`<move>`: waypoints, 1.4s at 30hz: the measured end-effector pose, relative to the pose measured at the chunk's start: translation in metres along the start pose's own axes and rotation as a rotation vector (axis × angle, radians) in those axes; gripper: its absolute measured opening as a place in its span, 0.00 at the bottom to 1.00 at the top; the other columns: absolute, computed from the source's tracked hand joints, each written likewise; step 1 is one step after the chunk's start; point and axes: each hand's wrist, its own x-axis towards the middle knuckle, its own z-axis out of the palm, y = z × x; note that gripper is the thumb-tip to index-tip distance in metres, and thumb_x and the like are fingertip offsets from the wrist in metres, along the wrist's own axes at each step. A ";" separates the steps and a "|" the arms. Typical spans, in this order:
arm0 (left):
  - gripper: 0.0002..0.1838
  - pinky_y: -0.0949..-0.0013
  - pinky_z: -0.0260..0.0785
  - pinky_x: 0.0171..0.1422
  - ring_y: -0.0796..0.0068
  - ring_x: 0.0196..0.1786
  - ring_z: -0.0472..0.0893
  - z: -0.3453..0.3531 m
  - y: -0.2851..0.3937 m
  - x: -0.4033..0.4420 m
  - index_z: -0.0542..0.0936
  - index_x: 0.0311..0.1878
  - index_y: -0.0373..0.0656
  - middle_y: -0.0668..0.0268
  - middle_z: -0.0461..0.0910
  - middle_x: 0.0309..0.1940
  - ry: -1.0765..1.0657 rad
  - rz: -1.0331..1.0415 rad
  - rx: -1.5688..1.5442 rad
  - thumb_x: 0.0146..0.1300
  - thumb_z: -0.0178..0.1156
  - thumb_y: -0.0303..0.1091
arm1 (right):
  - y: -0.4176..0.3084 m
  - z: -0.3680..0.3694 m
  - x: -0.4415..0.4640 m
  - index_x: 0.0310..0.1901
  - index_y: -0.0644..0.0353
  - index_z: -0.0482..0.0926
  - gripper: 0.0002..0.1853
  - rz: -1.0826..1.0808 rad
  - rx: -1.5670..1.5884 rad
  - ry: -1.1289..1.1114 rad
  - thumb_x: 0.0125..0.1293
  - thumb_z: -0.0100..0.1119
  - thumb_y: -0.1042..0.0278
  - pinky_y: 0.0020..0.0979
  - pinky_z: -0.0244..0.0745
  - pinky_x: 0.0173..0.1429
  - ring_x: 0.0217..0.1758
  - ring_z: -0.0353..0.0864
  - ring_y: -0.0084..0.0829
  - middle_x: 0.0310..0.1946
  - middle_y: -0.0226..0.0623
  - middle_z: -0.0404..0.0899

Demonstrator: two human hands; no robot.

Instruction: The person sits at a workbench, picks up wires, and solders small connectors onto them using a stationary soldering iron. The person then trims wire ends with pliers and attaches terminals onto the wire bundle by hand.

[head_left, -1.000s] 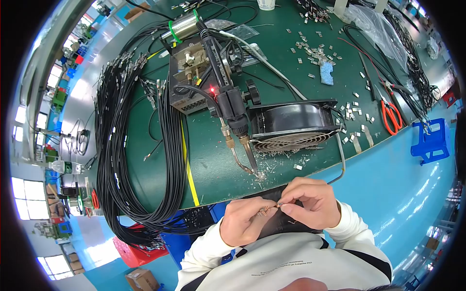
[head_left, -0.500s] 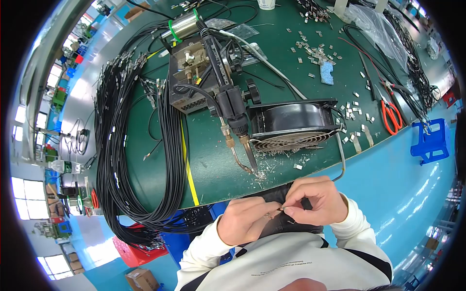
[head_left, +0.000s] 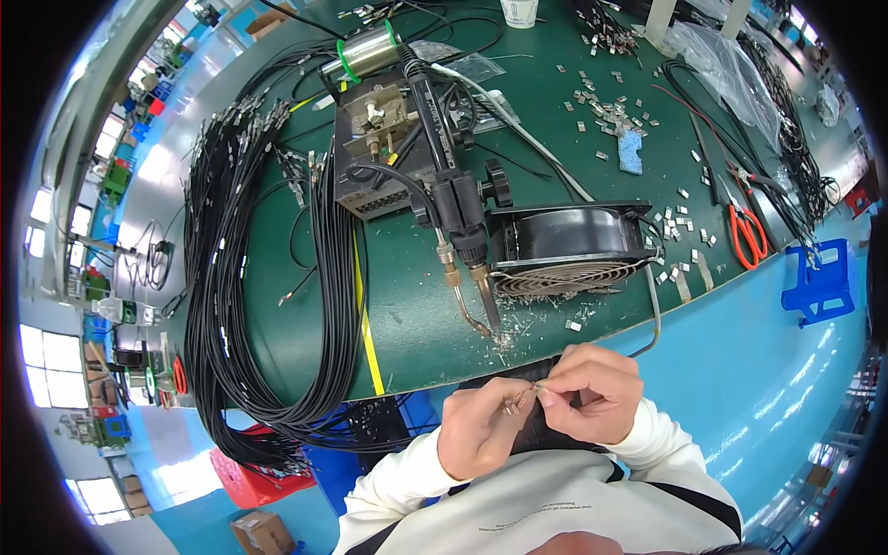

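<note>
In front of my body, just off the table's near edge, my two hands meet fingertip to fingertip. My left hand (head_left: pixel 476 425) is closed, and small shiny metal pieces (head_left: pixel 514 404) show between its thumb and fingers. My right hand (head_left: pixel 597 393) is closed in a pinch against the left fingertips. A tiny thin piece (head_left: pixel 536 387) lies where the fingertips meet; its kind is too small to make out. Beyond the hands, the soldering iron (head_left: pixel 488 301) points down in its stand, beside a solder feed tube (head_left: pixel 467 314).
A black fan (head_left: pixel 569 231) stands right of the iron. Bundled black cables (head_left: pixel 208 268) hang over the table's left side. Loose metal connector shells (head_left: pixel 610 111), a blue sponge (head_left: pixel 630 153) and orange-handled pliers (head_left: pixel 747 236) lie at right. A solder spool (head_left: pixel 368 53) sits behind.
Both hands have shifted slightly, still joined at the fingertips. The left hand has turned so that small metal pieces show more. The whole view has moved a little.
</note>
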 end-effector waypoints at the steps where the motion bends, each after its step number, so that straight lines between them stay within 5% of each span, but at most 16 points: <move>1: 0.11 0.74 0.65 0.25 0.71 0.18 0.70 -0.001 0.000 0.001 0.78 0.41 0.35 0.63 0.79 0.23 0.003 0.006 0.000 0.54 0.57 0.15 | 0.000 0.000 0.002 0.31 0.65 0.81 0.08 -0.005 -0.002 -0.003 0.48 0.66 0.86 0.19 0.62 0.25 0.21 0.67 0.20 0.26 0.32 0.79; 6: 0.10 0.73 0.64 0.24 0.71 0.18 0.70 -0.004 0.000 0.001 0.79 0.40 0.34 0.62 0.80 0.23 0.001 0.024 -0.021 0.54 0.58 0.16 | -0.001 -0.003 0.001 0.30 0.65 0.81 0.08 0.035 0.014 -0.026 0.47 0.67 0.86 0.19 0.62 0.24 0.20 0.67 0.21 0.26 0.32 0.79; 11: 0.10 0.72 0.64 0.24 0.71 0.18 0.72 -0.024 -0.002 0.007 0.80 0.40 0.34 0.62 0.80 0.24 -0.223 0.106 0.015 0.53 0.60 0.17 | -0.001 -0.011 0.000 0.29 0.64 0.81 0.08 0.151 0.293 -0.147 0.47 0.67 0.87 0.19 0.62 0.23 0.21 0.67 0.21 0.25 0.32 0.78; 15: 0.10 0.72 0.64 0.23 0.70 0.18 0.72 -0.039 0.001 0.013 0.81 0.39 0.35 0.62 0.81 0.24 -0.439 0.361 0.028 0.51 0.62 0.18 | -0.007 -0.014 -0.006 0.26 0.66 0.81 0.06 0.594 0.669 -0.314 0.47 0.65 0.88 0.22 0.62 0.26 0.21 0.66 0.23 0.24 0.35 0.78; 16: 0.10 0.72 0.64 0.23 0.70 0.18 0.72 -0.036 0.002 0.013 0.81 0.39 0.35 0.62 0.81 0.24 -0.440 0.364 0.028 0.51 0.62 0.18 | -0.009 -0.014 -0.006 0.26 0.66 0.81 0.06 0.592 0.666 -0.313 0.47 0.65 0.88 0.22 0.62 0.26 0.21 0.66 0.23 0.24 0.35 0.78; 20: 0.10 0.72 0.65 0.22 0.69 0.17 0.72 -0.006 0.006 0.007 0.82 0.37 0.35 0.63 0.82 0.23 -0.071 0.159 0.313 0.50 0.63 0.18 | -0.014 -0.011 -0.006 0.26 0.66 0.80 0.06 0.211 -0.150 -0.062 0.49 0.64 0.88 0.22 0.61 0.27 0.21 0.66 0.23 0.22 0.36 0.76; 36: 0.07 0.79 0.58 0.21 0.78 0.15 0.68 -0.009 0.001 -0.003 0.83 0.34 0.34 0.65 0.78 0.17 0.085 -0.107 -0.048 0.50 0.61 0.16 | -0.004 -0.009 -0.010 0.36 0.67 0.81 0.10 0.401 0.471 0.214 0.52 0.64 0.88 0.19 0.66 0.27 0.23 0.72 0.23 0.28 0.38 0.79; 42: 0.06 0.79 0.57 0.22 0.77 0.16 0.66 -0.008 0.007 0.002 0.82 0.33 0.33 0.64 0.77 0.17 0.034 -0.003 -0.016 0.50 0.61 0.17 | -0.005 -0.003 -0.006 0.34 0.67 0.82 0.08 0.364 0.328 -0.026 0.52 0.66 0.86 0.19 0.66 0.28 0.24 0.72 0.22 0.27 0.37 0.80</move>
